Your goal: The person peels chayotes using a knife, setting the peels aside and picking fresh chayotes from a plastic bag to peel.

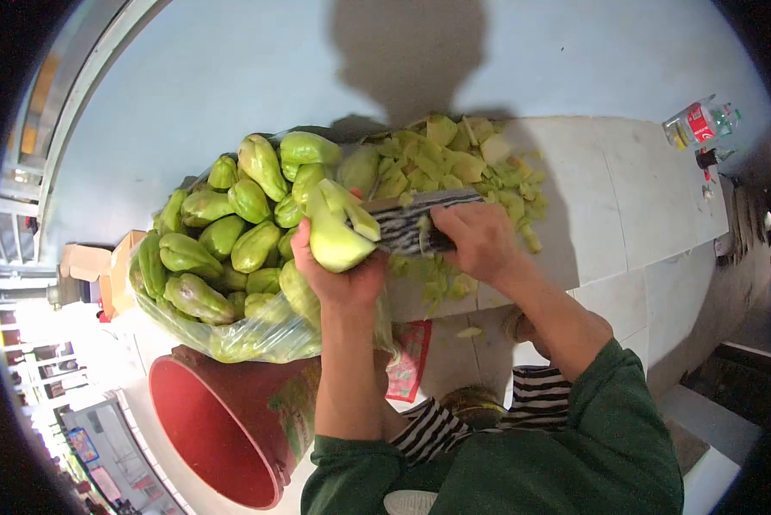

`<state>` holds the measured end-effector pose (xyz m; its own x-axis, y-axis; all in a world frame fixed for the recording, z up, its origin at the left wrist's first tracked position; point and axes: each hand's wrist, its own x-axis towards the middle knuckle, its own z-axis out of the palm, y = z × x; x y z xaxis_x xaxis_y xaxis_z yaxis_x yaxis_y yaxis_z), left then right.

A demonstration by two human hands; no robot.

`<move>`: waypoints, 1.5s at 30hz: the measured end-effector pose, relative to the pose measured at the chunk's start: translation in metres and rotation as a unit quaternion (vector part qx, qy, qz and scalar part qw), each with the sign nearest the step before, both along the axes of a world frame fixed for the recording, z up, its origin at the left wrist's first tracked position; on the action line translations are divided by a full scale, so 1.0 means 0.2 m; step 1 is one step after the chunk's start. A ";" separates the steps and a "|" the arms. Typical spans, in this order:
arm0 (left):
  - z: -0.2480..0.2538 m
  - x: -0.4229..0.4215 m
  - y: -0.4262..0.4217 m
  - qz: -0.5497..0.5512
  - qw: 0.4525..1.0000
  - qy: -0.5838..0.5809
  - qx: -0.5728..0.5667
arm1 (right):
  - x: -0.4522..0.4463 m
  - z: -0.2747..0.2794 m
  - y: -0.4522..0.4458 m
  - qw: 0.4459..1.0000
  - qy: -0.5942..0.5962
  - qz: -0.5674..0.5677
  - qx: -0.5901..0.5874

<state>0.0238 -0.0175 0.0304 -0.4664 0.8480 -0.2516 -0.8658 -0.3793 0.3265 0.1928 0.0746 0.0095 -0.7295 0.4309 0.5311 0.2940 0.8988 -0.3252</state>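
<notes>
A pale green, partly cut chayote [341, 232] is gripped in my left hand [341, 279], with flat cut faces showing on its right side. My right hand [476, 240] is closed around a broad-bladed knife [411, 225]; its handle is hidden in the fingers. Black and white stripes show on the blade, which meets the cut side of the chayote. Left of my hands, a clear plastic bag [261, 337] holds many whole green chayotes [254, 247]. Behind and below the blade lies a heap of pale green peelings and slices [437, 159].
A red bucket [201, 429] lies tipped below the bag. Beside it is a red patterned packet [409, 360]. A plastic bottle with a red label [701, 123] lies at the far right of the tiled surface [643, 197]. A cardboard box [119, 273] stands at left, and a wall rises behind.
</notes>
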 end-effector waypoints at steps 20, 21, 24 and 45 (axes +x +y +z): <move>-0.06 -0.01 -0.03 -0.184 0.980 0.036 0.072 | -0.01 0.00 0.08 0.987 -0.039 -0.069 -0.137; -0.05 0.00 -0.03 -0.203 0.976 0.030 0.078 | -0.01 -0.02 0.09 0.975 -0.085 -0.130 -0.160; -0.02 0.00 -0.03 -0.207 0.974 0.025 0.088 | -0.01 0.00 0.10 0.979 -0.033 -0.108 -0.169; -0.01 -0.02 -0.03 -0.189 0.976 0.036 0.102 | 0.01 -0.02 0.09 0.999 0.038 -0.031 0.014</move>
